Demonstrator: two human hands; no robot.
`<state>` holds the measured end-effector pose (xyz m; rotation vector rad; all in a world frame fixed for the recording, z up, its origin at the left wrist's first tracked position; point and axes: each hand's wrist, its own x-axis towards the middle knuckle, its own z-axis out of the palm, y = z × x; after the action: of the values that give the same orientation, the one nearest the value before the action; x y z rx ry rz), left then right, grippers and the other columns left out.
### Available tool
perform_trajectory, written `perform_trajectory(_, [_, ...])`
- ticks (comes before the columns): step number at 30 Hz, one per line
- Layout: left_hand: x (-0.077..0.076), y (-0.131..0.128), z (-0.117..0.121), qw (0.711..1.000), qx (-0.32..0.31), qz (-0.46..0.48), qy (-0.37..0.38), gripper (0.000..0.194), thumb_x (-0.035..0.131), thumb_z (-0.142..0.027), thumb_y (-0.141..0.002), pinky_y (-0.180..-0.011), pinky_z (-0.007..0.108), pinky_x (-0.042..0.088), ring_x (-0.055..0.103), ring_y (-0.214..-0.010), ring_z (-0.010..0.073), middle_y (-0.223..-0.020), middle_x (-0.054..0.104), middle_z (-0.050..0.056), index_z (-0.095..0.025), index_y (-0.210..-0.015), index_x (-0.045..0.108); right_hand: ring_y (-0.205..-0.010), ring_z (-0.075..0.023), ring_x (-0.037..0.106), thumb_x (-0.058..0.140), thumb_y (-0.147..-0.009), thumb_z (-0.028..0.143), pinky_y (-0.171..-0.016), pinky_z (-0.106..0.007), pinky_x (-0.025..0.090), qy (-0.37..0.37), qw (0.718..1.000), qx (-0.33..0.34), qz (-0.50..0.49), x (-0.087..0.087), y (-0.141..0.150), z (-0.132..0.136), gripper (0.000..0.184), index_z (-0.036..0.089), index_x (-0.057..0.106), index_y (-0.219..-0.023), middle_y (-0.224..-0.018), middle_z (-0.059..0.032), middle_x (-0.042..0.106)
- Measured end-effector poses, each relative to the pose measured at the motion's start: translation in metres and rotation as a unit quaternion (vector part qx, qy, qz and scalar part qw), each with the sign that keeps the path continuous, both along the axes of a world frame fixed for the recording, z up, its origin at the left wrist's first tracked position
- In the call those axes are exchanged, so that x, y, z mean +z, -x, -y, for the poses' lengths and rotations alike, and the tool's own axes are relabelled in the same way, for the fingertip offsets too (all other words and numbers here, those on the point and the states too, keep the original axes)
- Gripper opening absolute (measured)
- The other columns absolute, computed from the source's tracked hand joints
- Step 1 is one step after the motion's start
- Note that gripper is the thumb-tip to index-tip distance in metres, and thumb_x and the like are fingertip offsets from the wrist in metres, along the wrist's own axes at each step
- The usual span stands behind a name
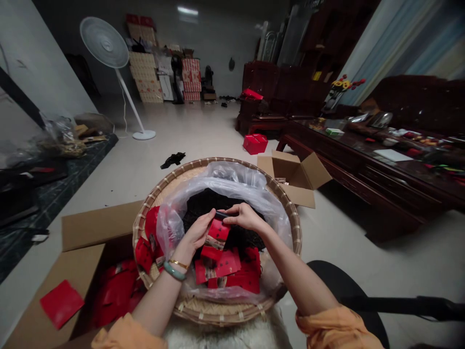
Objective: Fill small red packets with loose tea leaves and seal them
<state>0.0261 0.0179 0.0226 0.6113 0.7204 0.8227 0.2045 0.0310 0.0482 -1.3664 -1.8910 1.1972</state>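
My left hand [199,230] holds a small red packet [217,236] with dark printed spots, fingers along its left side. At the packet's top edge my right hand [242,216] pinches a dark, narrow piece [221,214], whose kind I cannot make out. Both hands are over a clear plastic bag [170,218] opened out inside a round woven bamboo tray [295,213]. A heap of black material [207,198] fills the back of the bag. More red packets [236,274] lie in front of it, below my hands.
At the left an open cardboard box [83,261] holds red packets, with one red packet [61,303] on its flap. Another open carton [301,172] stands behind the tray at right, beside a dark wooden table [363,179]. A white fan [143,134] and a black stool [334,276] are nearby.
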Motion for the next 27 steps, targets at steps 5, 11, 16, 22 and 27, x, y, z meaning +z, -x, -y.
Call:
perform_trajectory(5, [0.0014, 0.0008, -0.0008, 1.0, 0.01, -0.001, 0.005, 0.038, 0.055, -0.034, -0.085, -0.06, 0.028, 0.054, 0.066, -0.059, 0.0169, -0.076, 0.071, 0.012, -0.007, -0.111, 0.059, -0.077, -0.0191, 0.06, 0.069, -0.065, 0.036, -0.063, -0.024, 0.042, -0.004, 1.0, 0.0, -0.002, -0.0024, 0.0011, -0.0016, 0.038, 0.017, 0.072, -0.098, -0.087, -0.0021, 0.072])
perform_trajectory(11, [0.0023, 0.0008, -0.0011, 1.0, 0.011, 0.002, 0.007, 0.037, 0.058, -0.035, -0.082, -0.06, 0.027, 0.054, 0.066, -0.06, 0.016, -0.076, 0.071, 0.011, -0.008, -0.108, 0.061, -0.074, -0.0181, 0.06, 0.068, -0.066, 0.037, -0.064, -0.024, 0.042, -0.001, 1.0, 0.005, -0.006, -0.004, 0.0007, -0.0018, 0.039, 0.016, 0.072, -0.099, -0.087, -0.0017, 0.072])
perform_trajectory(16, [0.0019, 0.0013, -0.0015, 1.0, 0.006, 0.003, 0.006, 0.037, 0.057, -0.035, -0.083, -0.058, 0.027, 0.053, 0.066, -0.058, 0.0159, -0.075, 0.071, 0.011, -0.008, -0.109, 0.06, -0.073, -0.0175, 0.06, 0.068, -0.066, 0.036, -0.063, -0.024, 0.041, -0.001, 1.0, 0.004, -0.004, -0.0026, 0.001, -0.0008, 0.039, 0.017, 0.072, -0.099, -0.087, -0.0014, 0.072])
perform_trajectory(22, [0.0013, 0.0017, -0.0024, 1.0, -0.001, 0.003, 0.005, 0.039, 0.057, -0.036, -0.083, -0.06, 0.028, 0.054, 0.066, -0.059, 0.0159, -0.076, 0.07, 0.011, -0.009, -0.11, 0.06, -0.074, -0.0179, 0.06, 0.069, -0.066, 0.036, -0.064, -0.024, 0.042, -0.004, 1.0, 0.002, -0.001, -0.001, 0.001, -0.0008, 0.039, 0.017, 0.071, -0.099, -0.087, -0.0015, 0.072])
perform_trajectory(27, [0.0033, 0.002, -0.0024, 1.0, 0.0, 0.005, 0.011, 0.036, 0.056, -0.034, -0.084, -0.058, 0.026, 0.053, 0.065, -0.058, 0.015, -0.074, 0.07, 0.01, -0.008, -0.108, 0.06, -0.076, -0.0187, 0.06, 0.068, -0.066, 0.036, -0.065, -0.024, 0.043, -0.001, 1.0, 0.007, -0.01, -0.0022, 0.0011, -0.0021, 0.038, 0.017, 0.071, -0.1, -0.091, -0.0018, 0.072])
